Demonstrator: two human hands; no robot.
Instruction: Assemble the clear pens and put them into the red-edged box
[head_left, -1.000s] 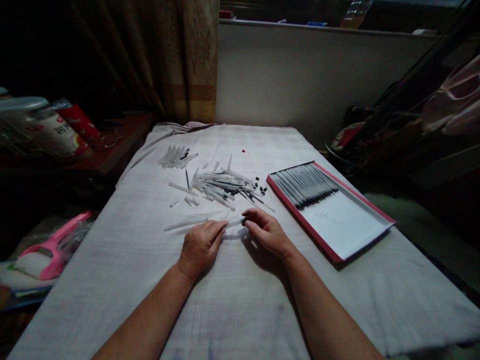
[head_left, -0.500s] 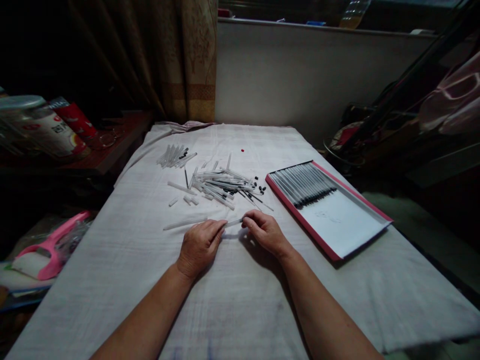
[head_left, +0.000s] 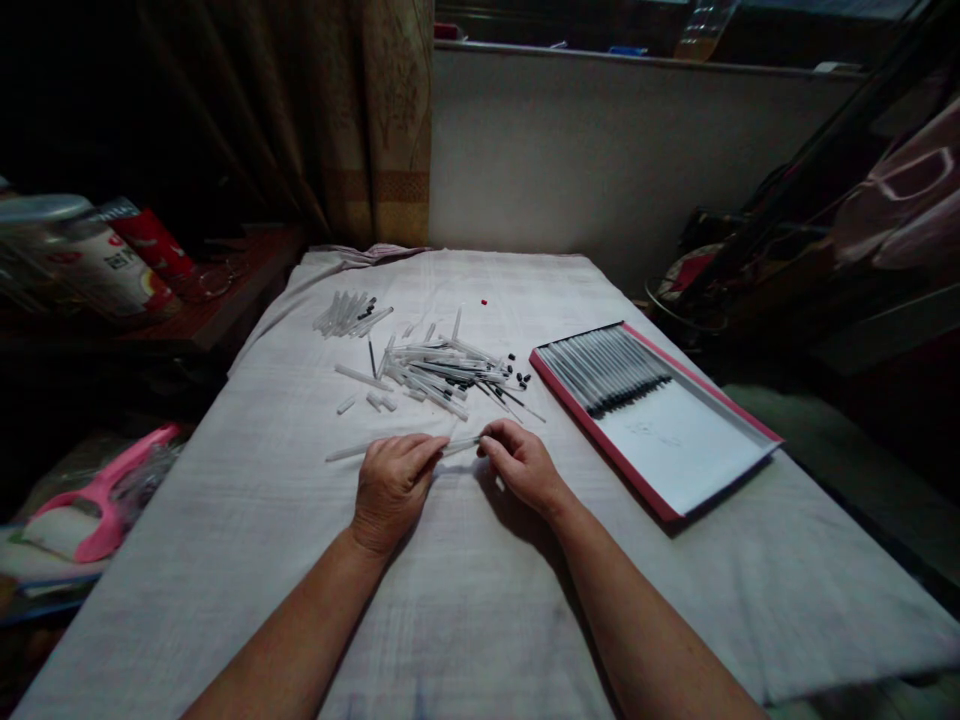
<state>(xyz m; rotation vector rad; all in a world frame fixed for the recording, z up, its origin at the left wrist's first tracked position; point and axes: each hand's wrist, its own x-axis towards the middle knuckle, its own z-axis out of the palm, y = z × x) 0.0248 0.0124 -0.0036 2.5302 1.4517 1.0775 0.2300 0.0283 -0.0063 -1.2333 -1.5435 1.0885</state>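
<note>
Can count 2 bare hands (head_left: 391, 492), 1 shallow red-sided box (head_left: 607, 444), 1 tiny red piece (head_left: 484, 302), 1 pink looped handle (head_left: 131, 462); cannot count the heaped, overlapping translucent plastic tubes (head_left: 435, 366).

L hand (head_left: 394, 485) & R hand (head_left: 521, 462) hold clear pen (head_left: 460, 444) btwn them; pile of pen parts (head_left: 435, 368) beyond, red-edged box (head_left: 690, 465) w/ pens (head_left: 600, 372) to R.

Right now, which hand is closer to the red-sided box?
Right. The right hand is just left of the red-sided box, not touching it; the left hand is farther left, beyond the right hand.
</note>
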